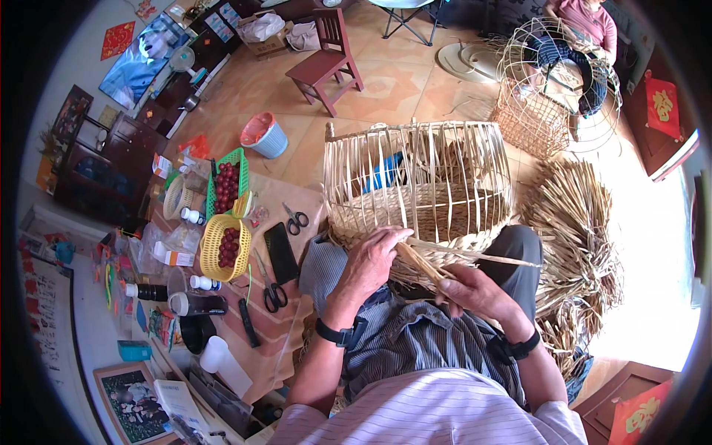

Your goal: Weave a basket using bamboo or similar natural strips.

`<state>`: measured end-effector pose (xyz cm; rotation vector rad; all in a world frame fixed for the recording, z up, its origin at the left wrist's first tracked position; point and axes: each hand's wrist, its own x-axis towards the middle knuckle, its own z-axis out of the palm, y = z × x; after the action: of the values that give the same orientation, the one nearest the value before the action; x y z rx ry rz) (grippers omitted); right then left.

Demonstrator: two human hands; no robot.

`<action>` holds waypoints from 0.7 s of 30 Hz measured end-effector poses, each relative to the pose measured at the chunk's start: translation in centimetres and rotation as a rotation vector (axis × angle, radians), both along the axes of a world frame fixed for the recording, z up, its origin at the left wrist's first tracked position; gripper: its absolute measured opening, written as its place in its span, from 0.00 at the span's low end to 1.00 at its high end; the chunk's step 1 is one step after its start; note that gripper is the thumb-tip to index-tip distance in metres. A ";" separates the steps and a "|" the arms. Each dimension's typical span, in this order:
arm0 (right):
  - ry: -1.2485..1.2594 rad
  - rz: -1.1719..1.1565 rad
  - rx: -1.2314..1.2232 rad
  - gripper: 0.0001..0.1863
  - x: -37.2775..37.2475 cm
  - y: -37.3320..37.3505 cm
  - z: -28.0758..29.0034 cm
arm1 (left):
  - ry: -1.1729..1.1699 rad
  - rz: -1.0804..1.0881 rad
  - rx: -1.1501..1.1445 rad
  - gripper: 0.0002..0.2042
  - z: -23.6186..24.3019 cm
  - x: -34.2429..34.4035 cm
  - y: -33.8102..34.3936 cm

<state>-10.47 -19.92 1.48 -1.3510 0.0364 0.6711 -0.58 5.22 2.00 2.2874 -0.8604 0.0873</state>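
A partly woven basket [415, 204] of dried straw-like strips stands before my knees, its lower wall dense and its upper wall open upright strips. My left hand [374, 259] is closed at the basket's near side, thumb and fingers pinching the end of a straw strip [420, 262]. The same strip slants down to my right hand [478, 293], whose fingers are closed around its other end. A thinner loose strip [489, 258] points out to the right above that hand. Inside the basket a blue object [383, 172] shows through the uprights; its kind is unclear.
At left, a table [278, 189] bears scissors [275, 297], a black phone [281, 254], fruit baskets [213, 248] and bottles. A big straw bundle [571, 230] lies at my right. Beyond are a wooden chair [324, 63], a bin [268, 139] and a seated person [589, 30] behind a wire-like frame.
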 end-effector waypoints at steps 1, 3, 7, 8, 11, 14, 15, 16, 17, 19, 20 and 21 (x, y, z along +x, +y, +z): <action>-0.014 0.058 -0.139 0.21 0.3 0.5 0.5 | 0.016 0.009 -0.012 0.22 0.0 -0.1 0.1; -0.038 0.121 -0.259 0.17 0.6 1.0 1.5 | 0.080 -0.028 0.012 0.27 -0.2 -0.1 0.2; -0.849 -0.039 -0.913 0.08 1.4 0.8 3.9 | 0.142 -0.048 0.020 0.25 -0.8 0.4 -0.1; -0.840 -0.031 -1.031 0.09 1.9 0.7 4.6 | 0.139 -0.033 -0.012 0.22 -0.9 0.5 -0.3; -1.032 -0.221 -1.155 0.07 4.0 0.7 6.4 | 0.142 0.009 -0.055 0.16 -1.1 0.5 -0.7; -1.291 -0.443 -1.221 0.07 3.7 1.3 7.4 | 0.130 0.068 -0.031 0.12 -1.1 0.5 -0.7; -1.409 -0.457 -1.173 0.10 2.9 1.7 7.3 | 0.096 0.066 -0.010 0.12 -1.2 0.6 -0.7; -1.497 -0.376 -1.068 0.13 1.7 1.9 7.1 | 0.120 0.082 0.010 0.12 -1.3 0.6 -0.7; -1.405 -0.257 -1.020 0.14 1.0 2.8 6.4 | 0.073 0.086 0.009 0.12 -1.4 0.7 -0.7; -1.164 -0.223 -0.897 0.16 0.1 4.1 4.4 | 0.021 0.087 0.006 0.11 -1.8 0.7 -0.9; -0.992 -0.263 -0.835 0.16 0.0 4.6 3.4 | 0.004 0.107 -0.018 0.10 -2.1 0.5 -1.0; -0.776 -0.262 -0.771 0.20 0.2 4.4 2.6 | -0.038 0.112 -0.054 0.10 -2.4 0.4 -1.1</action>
<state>-10.31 -15.53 4.08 -2.2269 -0.1654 -0.1607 -0.16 4.13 -0.35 2.2888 -0.7391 0.2017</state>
